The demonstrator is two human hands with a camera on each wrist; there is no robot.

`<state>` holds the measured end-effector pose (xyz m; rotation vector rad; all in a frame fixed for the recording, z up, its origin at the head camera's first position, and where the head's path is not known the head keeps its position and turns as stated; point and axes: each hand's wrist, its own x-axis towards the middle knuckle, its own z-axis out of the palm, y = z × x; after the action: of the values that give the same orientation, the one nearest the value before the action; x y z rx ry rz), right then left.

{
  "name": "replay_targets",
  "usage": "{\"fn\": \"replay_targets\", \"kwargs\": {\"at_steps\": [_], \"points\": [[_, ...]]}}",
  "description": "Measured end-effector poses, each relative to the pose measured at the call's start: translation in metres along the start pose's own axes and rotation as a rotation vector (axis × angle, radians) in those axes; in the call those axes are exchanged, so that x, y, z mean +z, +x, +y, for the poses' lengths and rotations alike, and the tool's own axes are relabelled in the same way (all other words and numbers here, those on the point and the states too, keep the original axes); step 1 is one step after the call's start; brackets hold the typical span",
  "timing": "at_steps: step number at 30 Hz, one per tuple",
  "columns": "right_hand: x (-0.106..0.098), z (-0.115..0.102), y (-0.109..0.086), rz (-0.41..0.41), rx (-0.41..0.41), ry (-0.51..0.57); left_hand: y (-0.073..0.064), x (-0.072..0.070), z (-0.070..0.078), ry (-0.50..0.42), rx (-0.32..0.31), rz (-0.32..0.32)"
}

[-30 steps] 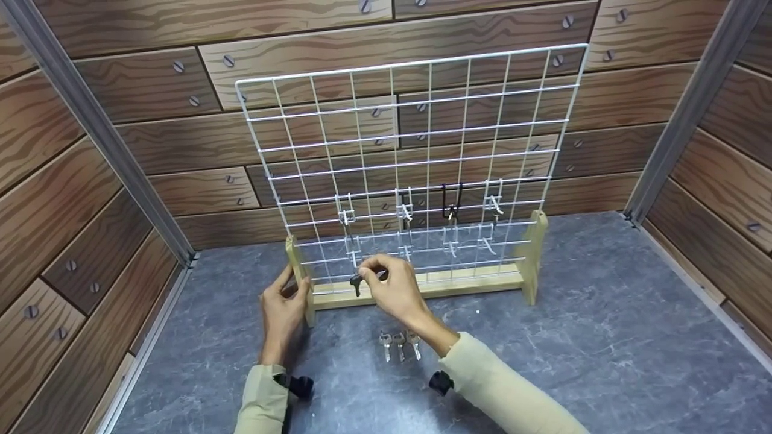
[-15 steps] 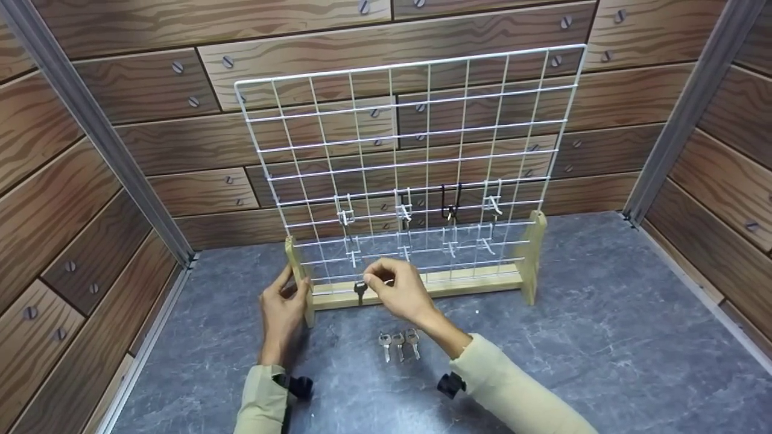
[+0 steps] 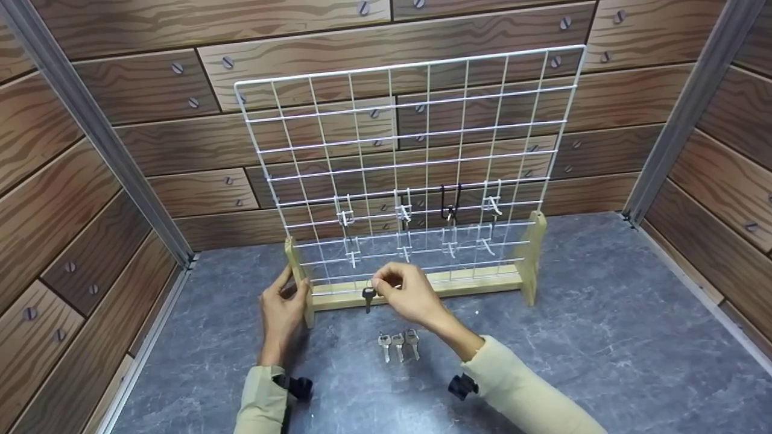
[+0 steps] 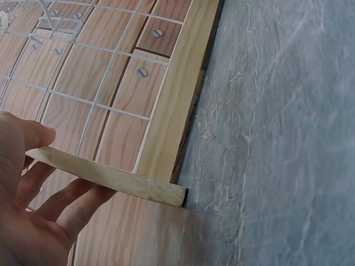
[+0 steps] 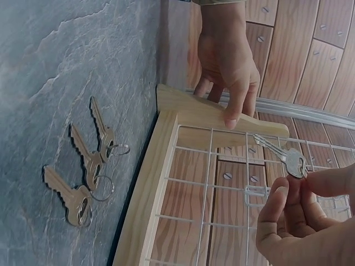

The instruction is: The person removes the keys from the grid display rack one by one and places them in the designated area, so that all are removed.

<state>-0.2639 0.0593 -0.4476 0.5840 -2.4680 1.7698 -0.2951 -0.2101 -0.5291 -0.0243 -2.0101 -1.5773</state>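
Observation:
My right hand [image 3: 413, 295] pinches a ring between thumb and fingertips, and a single key [image 3: 368, 296] dangles from it in front of the rack's base. In the right wrist view this key [image 5: 294, 162] is silvery, with its blade pointing away from the fingers. At the rack's left end, my left hand [image 3: 282, 310] grips the wooden side post [image 4: 111, 174], thumb on one face and fingers on the other. Three more keys [image 3: 398, 345], each with a small ring, lie side by side on the table below my right hand.
A white wire grid [image 3: 410, 65] stands in the wooden base [image 3: 482, 277]. Two rows of hooks hang on it, mostly white, such as the upper left hook [image 3: 344, 218]; one is a black hook [image 3: 442, 202]. Wood-patterned walls surround the grey marbled table [image 3: 603, 337].
My right hand has drawn a little down and to the right, away from the lower left hook. The key has swung to hang straight down. My left hand stays on the post.

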Motion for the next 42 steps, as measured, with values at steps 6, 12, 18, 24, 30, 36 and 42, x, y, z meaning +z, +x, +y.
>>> {"fn": "replay_targets", "kwargs": {"at_steps": [6,12,18,24,30,36,42], "points": [[-0.009,0.003,-0.003,-0.011,0.016,-0.004,0.0,0.001,0.0,0.011,-0.01,-0.007],[-0.018,0.005,-0.006,-0.002,0.013,-0.009,0.0,0.0,0.001,0.017,-0.033,-0.015],[-0.025,0.008,-0.009,0.001,0.028,-0.006,0.001,-0.001,0.0,0.063,-0.014,-0.004],[-0.031,0.011,-0.013,-0.003,0.036,-0.009,0.001,-0.001,0.0,0.059,0.01,0.003],[-0.036,0.017,-0.017,0.004,0.043,-0.028,0.001,0.0,0.0,0.055,0.006,0.0],[-0.039,0.027,-0.02,-0.012,0.036,-0.036,0.001,0.0,0.0,0.034,-0.012,0.005],[-0.04,0.037,-0.024,-0.042,0.056,-0.032,0.0,0.0,-0.002,0.023,-0.009,0.01]]}}
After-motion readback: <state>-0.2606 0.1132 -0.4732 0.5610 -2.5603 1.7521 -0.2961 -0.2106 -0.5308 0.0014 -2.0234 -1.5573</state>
